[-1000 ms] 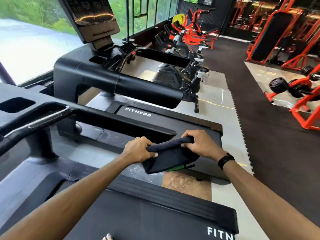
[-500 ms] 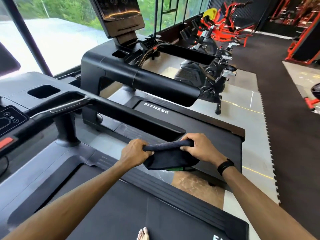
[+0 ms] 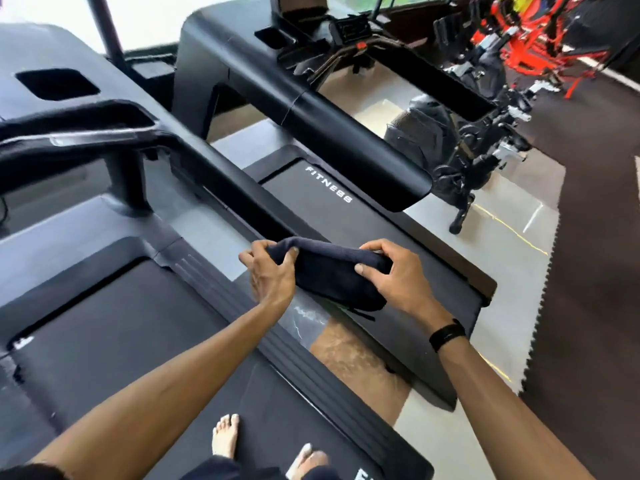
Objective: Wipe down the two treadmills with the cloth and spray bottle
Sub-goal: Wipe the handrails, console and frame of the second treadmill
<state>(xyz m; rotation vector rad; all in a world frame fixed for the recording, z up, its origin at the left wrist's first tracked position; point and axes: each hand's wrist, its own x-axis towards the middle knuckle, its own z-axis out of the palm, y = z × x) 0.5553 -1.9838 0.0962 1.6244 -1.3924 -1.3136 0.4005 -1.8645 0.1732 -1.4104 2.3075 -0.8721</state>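
Floor here is a patchwork: pale grey stone tiles with one brown marbled tile under the two black treadmills, near one and far one, side by side. A black exercise bike stands beyond, next to dark rubber interlocking matting.

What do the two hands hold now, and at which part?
Both grip the folded dark cloth: left hand at its left end, right hand at its right end.
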